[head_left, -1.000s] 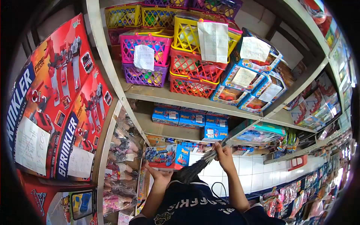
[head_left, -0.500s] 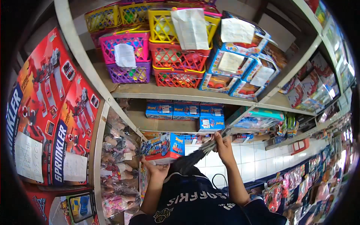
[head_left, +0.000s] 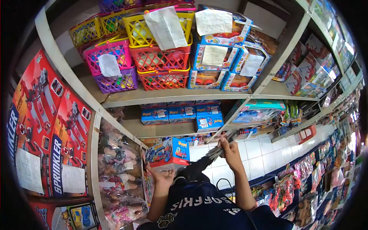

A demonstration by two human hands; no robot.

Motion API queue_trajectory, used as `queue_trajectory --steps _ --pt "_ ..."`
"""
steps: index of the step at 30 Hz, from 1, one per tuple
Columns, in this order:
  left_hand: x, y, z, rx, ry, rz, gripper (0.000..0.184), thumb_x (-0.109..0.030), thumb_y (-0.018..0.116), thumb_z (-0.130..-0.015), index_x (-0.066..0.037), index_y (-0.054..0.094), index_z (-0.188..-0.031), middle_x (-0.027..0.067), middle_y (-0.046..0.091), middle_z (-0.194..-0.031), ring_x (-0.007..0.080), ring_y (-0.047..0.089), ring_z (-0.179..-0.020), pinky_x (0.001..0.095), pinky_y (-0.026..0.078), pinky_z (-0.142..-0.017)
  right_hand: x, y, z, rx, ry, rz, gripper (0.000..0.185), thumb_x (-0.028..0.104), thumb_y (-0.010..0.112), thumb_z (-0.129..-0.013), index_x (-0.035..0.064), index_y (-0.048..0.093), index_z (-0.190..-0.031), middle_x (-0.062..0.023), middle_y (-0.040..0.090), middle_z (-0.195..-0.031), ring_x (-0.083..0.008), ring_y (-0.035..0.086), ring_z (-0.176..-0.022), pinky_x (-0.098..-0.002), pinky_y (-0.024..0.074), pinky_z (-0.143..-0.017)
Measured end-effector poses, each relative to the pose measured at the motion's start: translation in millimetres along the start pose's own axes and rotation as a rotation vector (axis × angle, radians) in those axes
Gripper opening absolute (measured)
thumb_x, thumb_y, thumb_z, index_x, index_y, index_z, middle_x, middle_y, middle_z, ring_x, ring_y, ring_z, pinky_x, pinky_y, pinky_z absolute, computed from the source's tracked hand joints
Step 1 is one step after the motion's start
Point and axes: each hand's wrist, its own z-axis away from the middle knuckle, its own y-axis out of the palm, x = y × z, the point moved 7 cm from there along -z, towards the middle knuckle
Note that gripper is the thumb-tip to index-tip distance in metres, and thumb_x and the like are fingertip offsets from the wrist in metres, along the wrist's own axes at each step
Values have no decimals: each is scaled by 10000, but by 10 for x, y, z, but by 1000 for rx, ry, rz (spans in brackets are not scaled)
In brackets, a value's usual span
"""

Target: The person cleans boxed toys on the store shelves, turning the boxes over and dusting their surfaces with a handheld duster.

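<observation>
My left hand supports a blue and red toy box with its palm at the lower edge and its fingers at the left side. The box has a picture of a toy vehicle on its front and is slightly tilted. In my right hand is a dark feather duster, the fingers wrapped around its narrow end. Its feathers slant down to the left, close to the box's lower right corner; whether they touch it I cannot tell. Similar blue toy boxes sit on the shelf ahead.
Plastic baskets and boxed toys fill the upper shelf. Red Sprinkler boxes stand at the left, beside bagged dolls. White floor tiles show at the right, with packaged goods beyond.
The shelves have shifted left in view as the camera turned. The duster's feathers look more stretched out to the right. The toy box stays in my left hand.
</observation>
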Motion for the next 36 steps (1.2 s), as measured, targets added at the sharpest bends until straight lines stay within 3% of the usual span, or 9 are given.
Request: queue_trajectory --steps 4,6,8,10,17,23,26,29,36 --pt "101 41 3 63 -62 -122 904 -828 537 -690 -216 493 -1354 49 531 -1331 273 496 -1163 446 399 -1006 -231 -47 129 -76 52 -266 448 413 497 -1023 50 602 -782 17 471 -531 -63 379 -446 -252 268 -431" --pt "55 115 11 100 41 -238 913 -815 535 -692 -193 492 -1359 82 511 -1336 289 499 -1141 481 411 -1003 -311 -80 179 -93 49 -227 458 401 494 -1026 42 597 -761 11 472 -524 -68 398 -451 -264 290 -435" --pt "92 171 -5 92 51 -155 897 -796 560 -694 -196 493 -1358 75 527 -1314 291 501 -1162 473 411 -1018 -381 -142 190 -41 10 151 480 387 495 -1028 28 588 -722 4 475 -513 -72 421 -456 -269 311 -442" --pt "142 221 20 77 19 -116 891 -777 582 -696 -197 486 -1366 67 522 -1325 289 492 -1194 454 412 -1030 -365 -173 220 -28 8 215 433 374 482 -1035 30 607 -806 12 472 -523 -67 425 -456 -254 312 -443" --pt "309 311 33 59 -31 -93 910 -774 592 -689 -199 474 -1384 65 494 -1372 280 488 -1215 442 415 -1036 -265 -286 352 -116 22 35 403 352 500 -1030 36 594 -799 10 463 -527 -69 416 -464 -256 304 -453" --pt "384 434 45 221 -5 -273 822 -756 531 -746 -207 507 -1358 67 518 -1388 299 486 -1225 460 430 -992 -361 -426 453 -220 58 -239 405 378 465 -1037 59 561 -807 6 470 -556 -78 403 -481 -245 299 -468" --pt "419 460 -8 182 26 -294 821 -801 504 -740 -209 521 -1308 45 580 -1279 279 569 -1086 427 510 -802 -518 -506 491 -296 65 -254 414 386 450 -1042 62 551 -806 12 462 -557 -73 404 -482 -243 305 -467" --pt "439 400 -3 70 -10 -227 834 -778 524 -727 -210 514 -1338 49 550 -1337 316 517 -1169 518 422 -950 -483 -457 543 -203 74 -182 393 374 457 -1040 57 550 -827 6 449 -545 -69 397 -470 -244 298 -461" --pt "451 307 -2 59 -32 -238 909 -753 611 -682 -194 452 -1381 66 471 -1384 270 455 -1223 455 374 -1052 -611 -594 479 -363 80 -668 322 414 497 -1012 130 500 -860 50 380 -565 -63 338 -486 -243 285 -477"
